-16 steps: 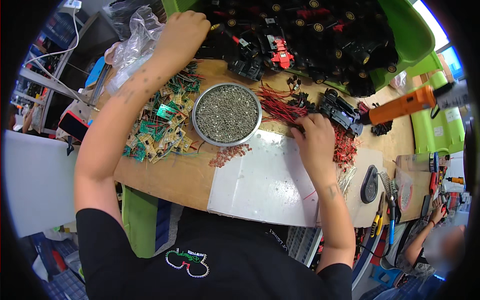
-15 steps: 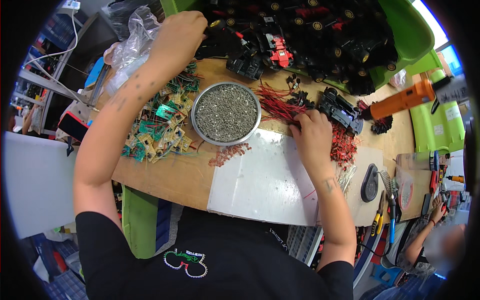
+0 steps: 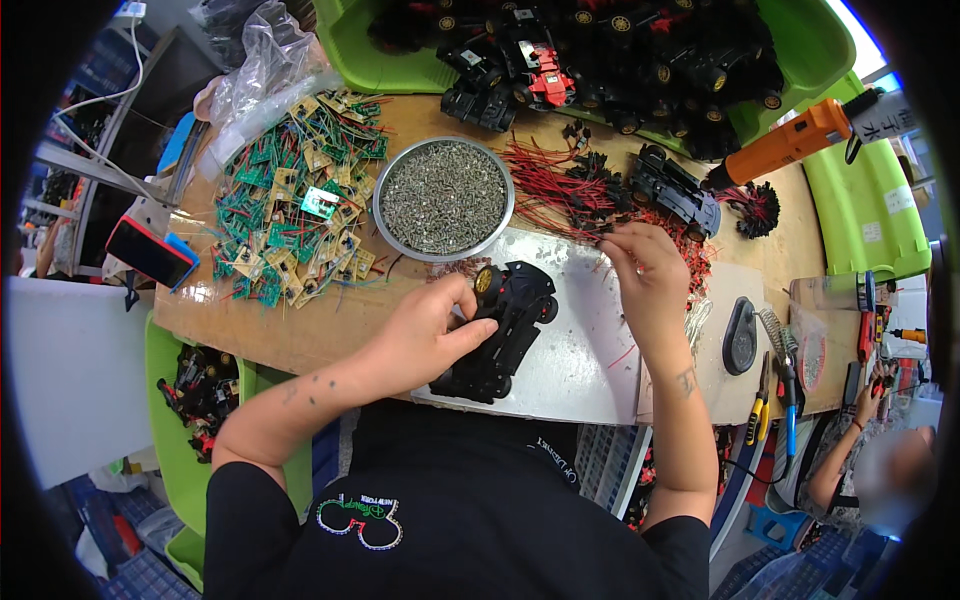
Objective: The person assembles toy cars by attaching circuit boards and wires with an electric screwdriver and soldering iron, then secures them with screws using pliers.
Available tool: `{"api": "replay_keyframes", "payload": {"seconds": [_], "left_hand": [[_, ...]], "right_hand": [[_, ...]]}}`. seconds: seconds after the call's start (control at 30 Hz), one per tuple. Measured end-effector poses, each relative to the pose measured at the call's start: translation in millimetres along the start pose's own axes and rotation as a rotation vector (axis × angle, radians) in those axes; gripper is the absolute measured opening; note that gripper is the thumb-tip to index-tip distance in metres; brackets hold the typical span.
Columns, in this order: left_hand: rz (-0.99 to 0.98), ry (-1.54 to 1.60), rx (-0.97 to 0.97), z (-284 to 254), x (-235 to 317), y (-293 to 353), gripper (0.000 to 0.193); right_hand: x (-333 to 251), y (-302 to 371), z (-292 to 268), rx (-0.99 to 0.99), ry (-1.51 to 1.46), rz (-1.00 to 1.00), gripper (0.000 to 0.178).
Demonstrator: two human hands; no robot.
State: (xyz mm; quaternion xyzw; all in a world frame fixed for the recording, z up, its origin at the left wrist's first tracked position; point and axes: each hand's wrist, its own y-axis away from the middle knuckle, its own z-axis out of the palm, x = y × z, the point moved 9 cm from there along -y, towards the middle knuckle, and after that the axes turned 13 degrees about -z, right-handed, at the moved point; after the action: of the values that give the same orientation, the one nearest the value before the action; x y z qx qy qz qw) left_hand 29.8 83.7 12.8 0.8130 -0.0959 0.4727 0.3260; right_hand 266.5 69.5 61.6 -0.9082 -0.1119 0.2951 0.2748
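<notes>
My left hand [image 3: 425, 325] is closed around the wheel end of a black toy car chassis [image 3: 515, 325], tilted over the white board [image 3: 575, 370] at the bench's front edge. My right hand [image 3: 650, 268] has its thumb and fingertips pinched together beside a bundle of red wires with black ends [image 3: 560, 190]; anything between them is too small to make out. Small red parts [image 3: 697, 262] lie beside and partly behind that hand. A second black chassis [image 3: 672, 188] rests beyond it. Left of the wires stands a metal bowl [image 3: 377, 205] full of small screws [image 3: 445, 195].
Green circuit boards [image 3: 300, 210] are heaped at the left. A green bin [image 3: 395, 65] of black toy cars stands at the back. An orange power screwdriver [image 3: 790, 145] juts in from the right, above pliers [image 3: 758, 415] and a soldering iron [image 3: 790, 390]. Another person [image 3: 845, 470] sits far right.
My left hand has come back from the bin to the bench front, now with a black chassis. My right hand stays near the wires, drawn slightly nearer, its fingertips now pinched.
</notes>
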Motion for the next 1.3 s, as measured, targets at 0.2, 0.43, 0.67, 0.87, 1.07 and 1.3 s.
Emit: {"api": "replay_keyframes", "payload": {"seconds": [0.2,0.43,0.67,0.87,1.07,1.3], "left_hand": [[-0.131,0.280,-0.048,12,-50,-3,0.025],[-0.265,0.636,-0.099,17,-54,13,0.026],[-0.219,0.981,-0.225,39,-43,15,0.049],[-0.176,1.079,-0.232,45,-41,15,0.042],[-0.135,1.052,-0.212,46,-35,16,0.043],[-0.131,1.038,-0.200,48,-36,15,0.045]], "right_hand": [[4,67,13,-0.198,-0.377,0.526,0.018],[-36,76,2,-0.199,-0.075,0.333,0.014],[-91,77,-11,0.112,-0.166,0.142,0.026],[-115,76,2,0.126,-0.076,-0.038,0.027],[-124,70,13,0.081,0.025,-0.144,0.022],[-124,72,17,0.041,-0.002,-0.151,0.021]]}}
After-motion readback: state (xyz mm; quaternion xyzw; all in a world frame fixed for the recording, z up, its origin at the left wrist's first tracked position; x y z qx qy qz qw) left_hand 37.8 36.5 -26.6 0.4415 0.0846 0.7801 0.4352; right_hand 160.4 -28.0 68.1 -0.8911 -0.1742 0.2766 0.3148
